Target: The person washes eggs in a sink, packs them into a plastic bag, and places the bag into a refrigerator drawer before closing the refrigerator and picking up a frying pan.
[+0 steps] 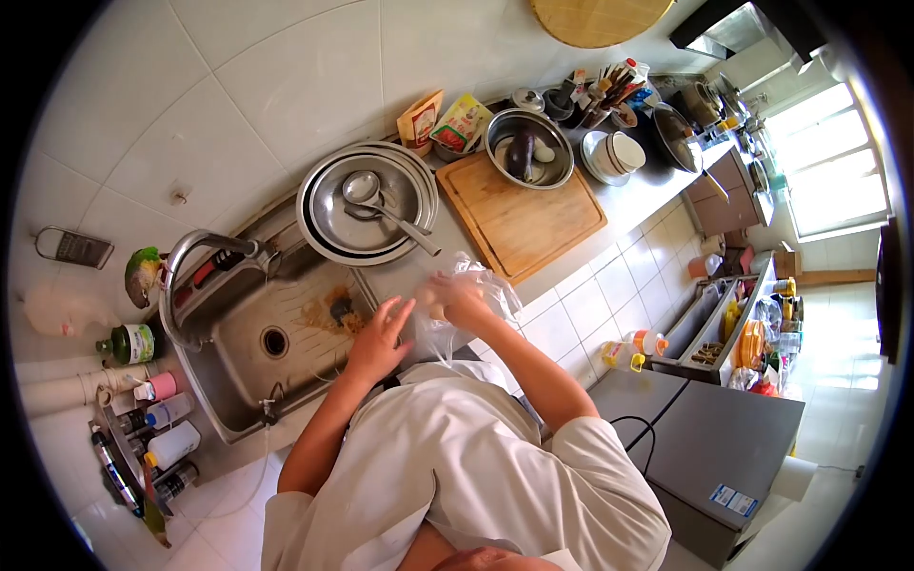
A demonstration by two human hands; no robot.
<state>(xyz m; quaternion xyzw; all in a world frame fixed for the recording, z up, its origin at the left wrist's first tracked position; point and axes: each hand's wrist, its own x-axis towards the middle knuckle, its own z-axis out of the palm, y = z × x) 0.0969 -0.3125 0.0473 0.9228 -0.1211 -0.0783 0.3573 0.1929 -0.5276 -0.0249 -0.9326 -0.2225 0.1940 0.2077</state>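
My left hand (380,344) is beside the sink's right edge, its fingers apart and nothing in it. Clear plastic is bunched around my right hand (459,300), whose blurred fingers grip the plastic bag (487,285) at the counter's front edge. A small pale thing shows by these fingers, too blurred to name. Beyond my hands, a ladle (405,226) and another utensil lie in nested metal bowls (314,214). To the right is a wooden cutting board (524,224), with a metal bowl (562,174) at its far edge holding an eggplant (520,155) and pale round items.
The sink (238,309) with its curved faucet (171,276) is at the left, with brown scraps (341,309) in it. Bottles (171,444) stand further left. White bowls (624,152) and a pan (674,138) sit at the back right. A grey cabinet (733,428) stands at the lower right.
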